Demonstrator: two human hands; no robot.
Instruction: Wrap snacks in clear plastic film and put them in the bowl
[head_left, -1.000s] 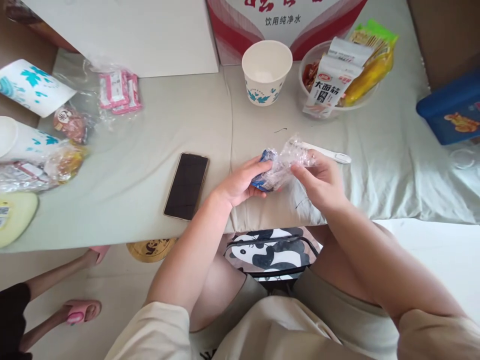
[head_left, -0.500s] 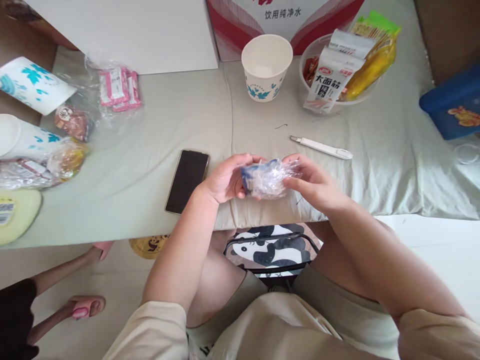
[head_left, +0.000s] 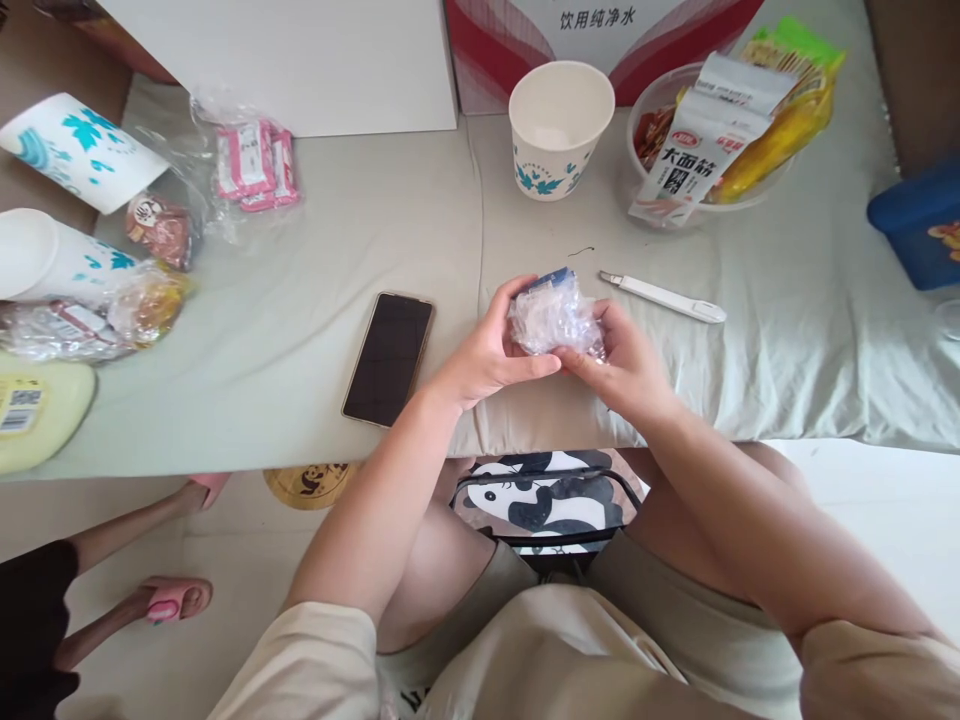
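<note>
Clear plastic covers the blue packet [head_left: 553,318] we hold clamped in our left hand [head_left: 487,350] and right hand [head_left: 628,365] over pale cloth [head_left: 360,210], between a phone [head_left: 388,358] and a white-handled tool [head_left: 664,297].

Bare left forearm [head_left: 375,490] and bare right forearm [head_left: 757,510] both kinda angle inward, bare left hand [head_left: 487,352] cupped with its thumb [head_left: 534,370] stretched sideways, bare right hand [head_left: 626,365] curled in a pinch, thumb tips practically meeting.

I saw my two hands [head_left: 486,352], one plastic-wrapped bundle [head_left: 549,318], three paper cups [head_left: 553,160], one phone [head_left: 388,360], one white cutter [head_left: 664,295], one clear bowl [head_left: 637,183]
</note>
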